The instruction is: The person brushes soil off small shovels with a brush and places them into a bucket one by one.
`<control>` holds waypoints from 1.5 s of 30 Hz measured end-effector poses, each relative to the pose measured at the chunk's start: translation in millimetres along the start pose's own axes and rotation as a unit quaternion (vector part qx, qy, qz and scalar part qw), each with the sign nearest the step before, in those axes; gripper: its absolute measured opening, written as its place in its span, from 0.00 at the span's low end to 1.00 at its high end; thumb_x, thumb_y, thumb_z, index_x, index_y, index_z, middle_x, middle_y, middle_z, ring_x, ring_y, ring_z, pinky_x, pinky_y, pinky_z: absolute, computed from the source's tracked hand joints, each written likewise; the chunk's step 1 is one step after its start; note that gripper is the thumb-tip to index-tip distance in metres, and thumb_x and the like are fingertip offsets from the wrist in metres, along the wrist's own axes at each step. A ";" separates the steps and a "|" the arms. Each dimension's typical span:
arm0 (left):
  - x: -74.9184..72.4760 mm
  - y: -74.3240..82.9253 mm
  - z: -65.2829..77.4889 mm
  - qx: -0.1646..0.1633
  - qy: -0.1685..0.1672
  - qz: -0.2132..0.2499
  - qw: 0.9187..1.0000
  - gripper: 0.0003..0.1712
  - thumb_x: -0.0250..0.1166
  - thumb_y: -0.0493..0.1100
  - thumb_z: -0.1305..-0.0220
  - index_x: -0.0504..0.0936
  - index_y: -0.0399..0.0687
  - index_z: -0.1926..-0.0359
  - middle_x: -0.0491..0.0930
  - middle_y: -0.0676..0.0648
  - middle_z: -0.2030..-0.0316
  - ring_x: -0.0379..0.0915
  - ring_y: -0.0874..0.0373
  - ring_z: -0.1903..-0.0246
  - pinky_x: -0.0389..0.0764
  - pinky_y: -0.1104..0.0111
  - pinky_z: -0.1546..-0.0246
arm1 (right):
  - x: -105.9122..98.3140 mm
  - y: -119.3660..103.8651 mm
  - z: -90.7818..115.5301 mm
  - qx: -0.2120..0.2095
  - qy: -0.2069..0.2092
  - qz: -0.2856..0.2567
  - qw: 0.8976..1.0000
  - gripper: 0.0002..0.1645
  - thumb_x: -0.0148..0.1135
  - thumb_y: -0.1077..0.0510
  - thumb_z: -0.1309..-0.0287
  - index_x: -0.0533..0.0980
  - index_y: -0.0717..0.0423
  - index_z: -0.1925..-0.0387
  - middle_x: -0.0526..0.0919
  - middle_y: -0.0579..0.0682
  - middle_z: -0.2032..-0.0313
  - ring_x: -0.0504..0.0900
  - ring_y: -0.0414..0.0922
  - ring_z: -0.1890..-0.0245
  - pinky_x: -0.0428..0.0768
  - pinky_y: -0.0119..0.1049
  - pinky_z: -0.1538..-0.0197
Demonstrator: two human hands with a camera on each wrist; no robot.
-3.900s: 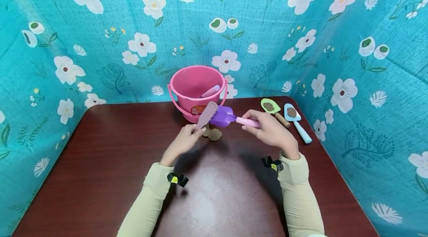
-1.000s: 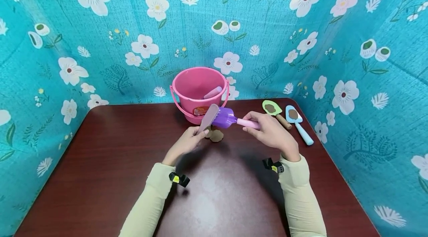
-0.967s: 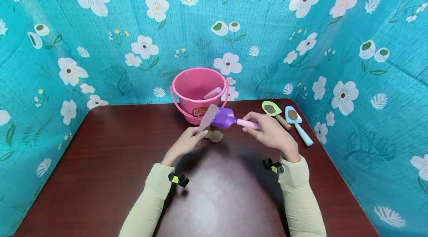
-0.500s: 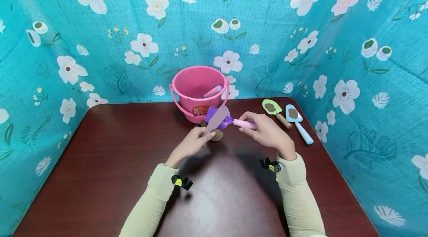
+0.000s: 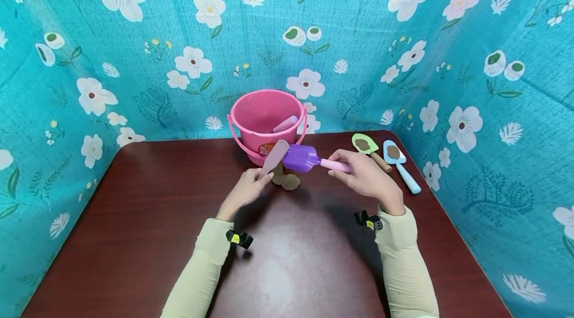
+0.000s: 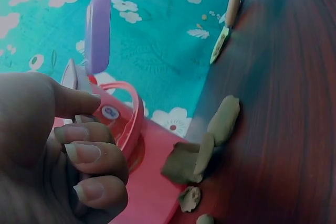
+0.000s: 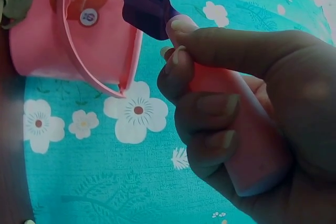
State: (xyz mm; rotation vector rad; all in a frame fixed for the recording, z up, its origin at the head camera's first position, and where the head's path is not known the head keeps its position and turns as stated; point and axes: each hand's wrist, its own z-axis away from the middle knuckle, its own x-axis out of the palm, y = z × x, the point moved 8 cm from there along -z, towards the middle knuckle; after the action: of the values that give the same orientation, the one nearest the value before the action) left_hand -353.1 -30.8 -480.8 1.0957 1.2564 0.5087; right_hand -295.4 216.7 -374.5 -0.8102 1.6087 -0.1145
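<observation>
My left hand (image 5: 247, 188) grips a flat mauve tool (image 5: 275, 156) with a toothed edge, seen in earlier frames, that slants up from my fingers. Its rounded end is right at the left edge of a purple toy shovel blade (image 5: 301, 158). The shovel's pink handle (image 5: 335, 165) is held in my right hand (image 5: 365, 173), fingers curled round it and thumb along the top in the right wrist view. Both tools are above the table, in front of a pink bucket (image 5: 255, 141). Under them lie brown clay-like lumps (image 5: 291, 182), also in the left wrist view beside the bucket.
Another pale pink handle (image 5: 285, 123) sticks up inside the bucket. At the table's back right lie a green trowel (image 5: 365, 144) with a brown handle and a light blue trowel (image 5: 405, 178), brown material on both blades. A floral cloth (image 5: 157, 49) hangs behind the table (image 5: 157, 208).
Half a second ago the mauve tool overlapped the shovel's blade. It has since moved left to the blade's edge, and the shovel has shifted slightly right. Both grips are kept.
</observation>
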 end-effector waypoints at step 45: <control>9.8 -14.6 -3.1 -0.009 -0.021 -0.051 0.998 0.22 0.55 0.51 0.34 0.79 0.35 0.71 0.68 0.51 0.86 0.59 0.62 0.86 0.59 0.71 0.85 | 68.7 0.2 -242.9 0.034 -0.210 0.163 0.963 0.12 0.60 0.53 0.41 0.76 0.59 0.65 0.78 0.52 0.68 0.76 0.46 0.67 0.76 0.40 0.61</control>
State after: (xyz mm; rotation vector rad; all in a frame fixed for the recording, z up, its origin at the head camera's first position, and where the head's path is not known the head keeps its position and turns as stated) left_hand -356.7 -28.0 -498.1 1.0169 1.2614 0.4173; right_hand -513.4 89.5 -376.6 -0.4666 1.3040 0.2247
